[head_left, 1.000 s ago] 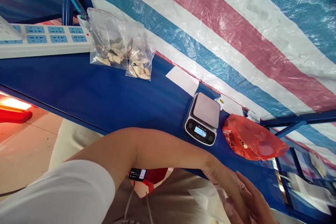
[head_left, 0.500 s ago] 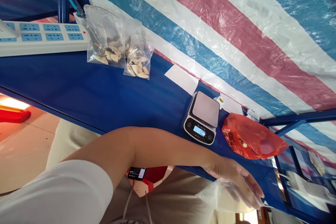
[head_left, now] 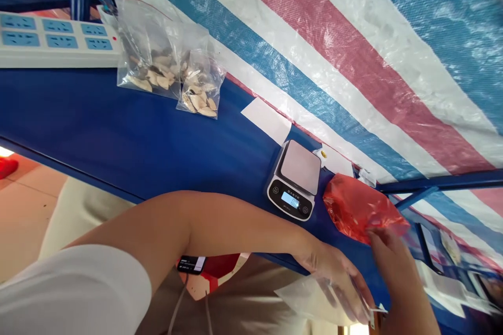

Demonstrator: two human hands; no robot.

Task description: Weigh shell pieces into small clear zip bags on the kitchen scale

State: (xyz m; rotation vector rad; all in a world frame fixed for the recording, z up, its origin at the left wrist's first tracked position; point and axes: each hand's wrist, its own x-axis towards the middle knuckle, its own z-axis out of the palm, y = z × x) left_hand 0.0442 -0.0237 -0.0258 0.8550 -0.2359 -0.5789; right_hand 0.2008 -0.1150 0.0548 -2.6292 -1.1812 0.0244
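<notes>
My left hand (head_left: 341, 282) reaches across from the left, below the scale, and holds a clear plastic bag (head_left: 314, 298) that hangs beneath its fingers. At the right, my right hand (head_left: 387, 246) pinches the near edge of a red plastic bag (head_left: 349, 204); the bag's contents are hidden. Left of the red bag stands a small kitchen scale (head_left: 301, 167) with a lit display and a bare weighing plate. Two clear zip bags, a larger one (head_left: 151, 70) and a smaller one (head_left: 198, 94), lie at the upper left with pale dried slices in them.
A white power strip (head_left: 58, 55) lies at the far left of the blue table (head_left: 98, 131). White paper (head_left: 267, 119) lies behind the scale, near a striped plastic sheet (head_left: 275, 26). A phone (head_left: 191, 264) is below my left forearm. White items are at the right.
My right hand has come into view at the right and taken hold of the red bag's edge. My left hand still holds the clear bag. The view has shifted slightly.
</notes>
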